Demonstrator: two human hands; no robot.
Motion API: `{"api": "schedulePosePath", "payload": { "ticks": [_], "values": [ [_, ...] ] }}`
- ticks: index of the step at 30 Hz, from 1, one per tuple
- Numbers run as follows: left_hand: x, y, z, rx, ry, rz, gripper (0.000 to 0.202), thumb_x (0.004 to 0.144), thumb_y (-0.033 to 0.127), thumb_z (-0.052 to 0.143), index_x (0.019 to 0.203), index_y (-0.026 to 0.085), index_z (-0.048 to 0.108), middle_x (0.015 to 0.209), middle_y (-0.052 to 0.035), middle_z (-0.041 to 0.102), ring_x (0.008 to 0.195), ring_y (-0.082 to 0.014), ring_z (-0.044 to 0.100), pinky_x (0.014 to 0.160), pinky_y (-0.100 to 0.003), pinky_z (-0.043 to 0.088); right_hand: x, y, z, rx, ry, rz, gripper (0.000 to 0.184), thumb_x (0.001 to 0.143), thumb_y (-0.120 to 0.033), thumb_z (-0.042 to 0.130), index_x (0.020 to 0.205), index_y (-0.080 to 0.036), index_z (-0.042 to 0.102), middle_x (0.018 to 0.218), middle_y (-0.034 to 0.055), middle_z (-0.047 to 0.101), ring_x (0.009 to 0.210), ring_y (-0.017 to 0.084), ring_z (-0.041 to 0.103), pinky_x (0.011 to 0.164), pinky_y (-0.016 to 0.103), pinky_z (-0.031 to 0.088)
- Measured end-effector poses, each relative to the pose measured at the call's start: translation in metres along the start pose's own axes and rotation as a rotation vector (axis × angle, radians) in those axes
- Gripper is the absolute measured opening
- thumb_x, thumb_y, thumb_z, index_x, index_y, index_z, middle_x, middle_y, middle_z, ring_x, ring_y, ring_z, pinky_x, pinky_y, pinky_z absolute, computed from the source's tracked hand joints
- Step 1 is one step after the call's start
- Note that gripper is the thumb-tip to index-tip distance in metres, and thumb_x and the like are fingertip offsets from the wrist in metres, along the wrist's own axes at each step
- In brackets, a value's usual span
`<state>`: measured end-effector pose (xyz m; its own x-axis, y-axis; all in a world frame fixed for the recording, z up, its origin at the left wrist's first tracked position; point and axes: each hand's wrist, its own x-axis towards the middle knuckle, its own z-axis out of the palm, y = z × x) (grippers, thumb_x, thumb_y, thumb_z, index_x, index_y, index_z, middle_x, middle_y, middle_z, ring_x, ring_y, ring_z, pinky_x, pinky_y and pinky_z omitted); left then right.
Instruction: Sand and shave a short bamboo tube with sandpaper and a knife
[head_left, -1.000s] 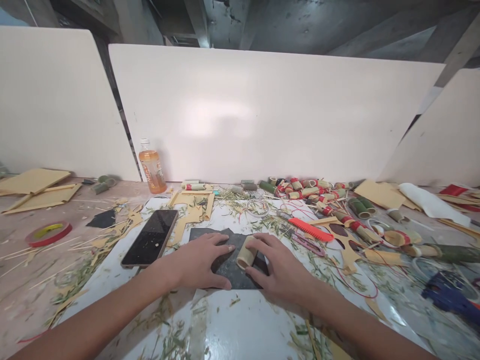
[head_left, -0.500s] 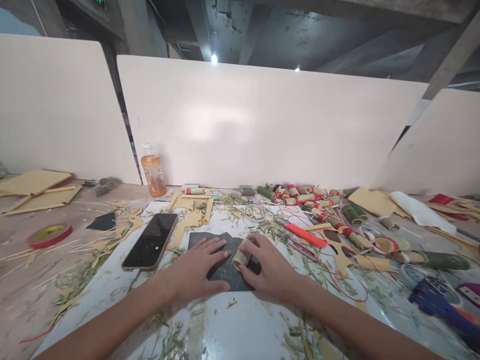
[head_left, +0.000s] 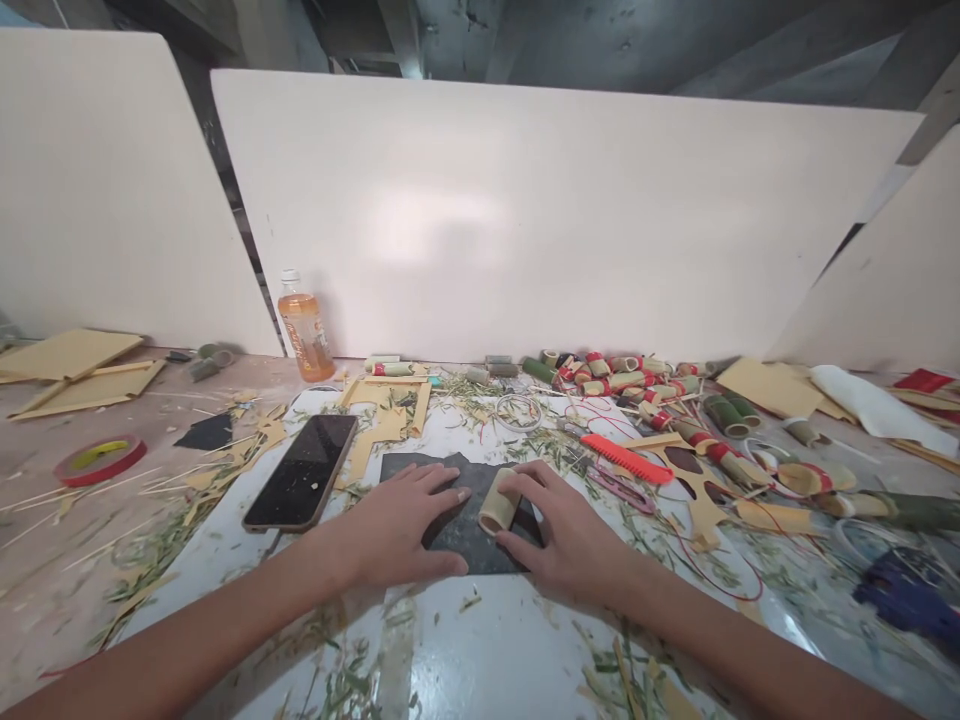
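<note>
My left hand (head_left: 397, 525) lies flat with its fingers spread on a dark grey sheet that looks like sandpaper (head_left: 456, 535), pressing its left side against the white board. On the sheet's right side lies a short bamboo tube (head_left: 497, 503), its open end facing me. Thumb and fingers of my right hand (head_left: 566, 525) grip this tube from the right. Left of my hands rests a black phone (head_left: 304, 475). To the right are an orange-red cutter-like tool (head_left: 626, 458) and a pink-purple handled tool (head_left: 621, 487).
Bamboo pieces with red bands (head_left: 626, 378) are heaped at the back right. A drink bottle (head_left: 305, 335) stands by the white partition (head_left: 525, 220). Red tape (head_left: 135, 460) lies left, a blue tool (head_left: 907, 595) right. Green shavings (head_left: 337, 670) litter the white board (head_left: 480, 650).
The whole view has shifted slightly. The bamboo tube in my right hand sits a little further right, with more of its side showing. My left hand stays flat on the sheet.
</note>
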<state>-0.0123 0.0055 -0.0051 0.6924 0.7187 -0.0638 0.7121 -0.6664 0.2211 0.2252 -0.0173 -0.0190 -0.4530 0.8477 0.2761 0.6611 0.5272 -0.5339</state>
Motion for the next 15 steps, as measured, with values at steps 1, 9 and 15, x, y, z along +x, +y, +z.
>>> {"api": "schedulePosePath", "payload": {
  "ticks": [1, 9, 15],
  "values": [
    [0.0005, -0.0004, 0.0001, 0.000, 0.000, 0.001, 0.075, 0.080, 0.066, 0.051, 0.139, 0.019, 0.047, 0.149, -0.0137, 0.037, 0.137, -0.0357, 0.032, 0.110, -0.052, 0.031, -0.0005, -0.0015, -0.0006, 0.005, -0.007, 0.007, 0.024, 0.080, -0.024, 0.063, 0.102, -0.024, 0.056, 0.106, 0.0073, 0.053, 0.094, 0.021, 0.055, 0.081, 0.036, 0.047],
    [0.0057, 0.0016, -0.0089, -0.035, -0.027, -0.030, 0.075, 0.075, 0.063, 0.059, 0.136, 0.021, 0.050, 0.147, -0.0135, 0.041, 0.135, -0.0382, 0.035, 0.106, -0.053, 0.037, 0.0023, -0.0020, -0.0035, 0.004, -0.042, -0.010, 0.020, 0.081, -0.023, 0.061, 0.100, -0.023, 0.057, 0.111, 0.0084, 0.054, 0.097, 0.022, 0.055, 0.081, 0.036, 0.047],
    [0.0020, 0.0017, -0.0067, -0.027, -0.037, -0.045, 0.073, 0.076, 0.062, 0.058, 0.137, 0.023, 0.050, 0.150, -0.0134, 0.037, 0.137, -0.0362, 0.033, 0.109, -0.053, 0.033, 0.0017, 0.0027, 0.0001, 0.013, -0.022, -0.030, 0.028, 0.081, -0.023, 0.062, 0.108, -0.026, 0.055, 0.115, 0.0075, 0.053, 0.099, 0.021, 0.056, 0.083, 0.035, 0.048]
  ]
}}
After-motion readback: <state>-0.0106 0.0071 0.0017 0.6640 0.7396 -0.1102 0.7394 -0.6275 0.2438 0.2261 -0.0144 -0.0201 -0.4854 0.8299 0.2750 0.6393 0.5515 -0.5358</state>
